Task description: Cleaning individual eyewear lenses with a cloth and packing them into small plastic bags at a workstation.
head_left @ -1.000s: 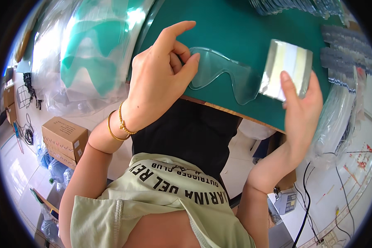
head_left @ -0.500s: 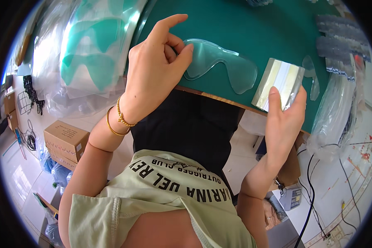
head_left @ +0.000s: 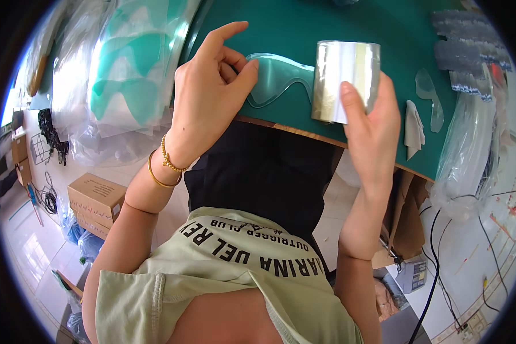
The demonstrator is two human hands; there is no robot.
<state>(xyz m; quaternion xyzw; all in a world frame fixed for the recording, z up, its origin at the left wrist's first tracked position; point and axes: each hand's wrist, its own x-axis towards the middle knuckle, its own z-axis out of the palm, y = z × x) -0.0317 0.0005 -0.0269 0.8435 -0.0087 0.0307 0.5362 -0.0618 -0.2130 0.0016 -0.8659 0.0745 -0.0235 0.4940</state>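
A clear, visor-shaped lens (head_left: pixel 272 83) lies at the near edge of the green tabletop. The thumb and curled fingers of my left hand (head_left: pixel 209 86) close at its left end, with the index finger stretched out. My right hand (head_left: pixel 375 114) grips a wide, shiny silvery roll of film (head_left: pixel 344 69), thumb on the near face. This roll stands over the right part of the lens and hides it. Whether the two touch, I cannot tell.
Plastic-wrapped green lenses (head_left: pixel 126 74) lie at the left. To the right are a folded white cloth (head_left: pixel 414 132), a narrow clear piece (head_left: pixel 429 97), dark silvery strips (head_left: pixel 464 51) and a plastic bag (head_left: pixel 470 149). Cardboard boxes (head_left: pixel 94 198) stand on the floor at left.
My right hand has lifted the roll and brought it left over the lens, turning it more upright. The white cloth has come into sight. My left hand keeps its pose at the lens.
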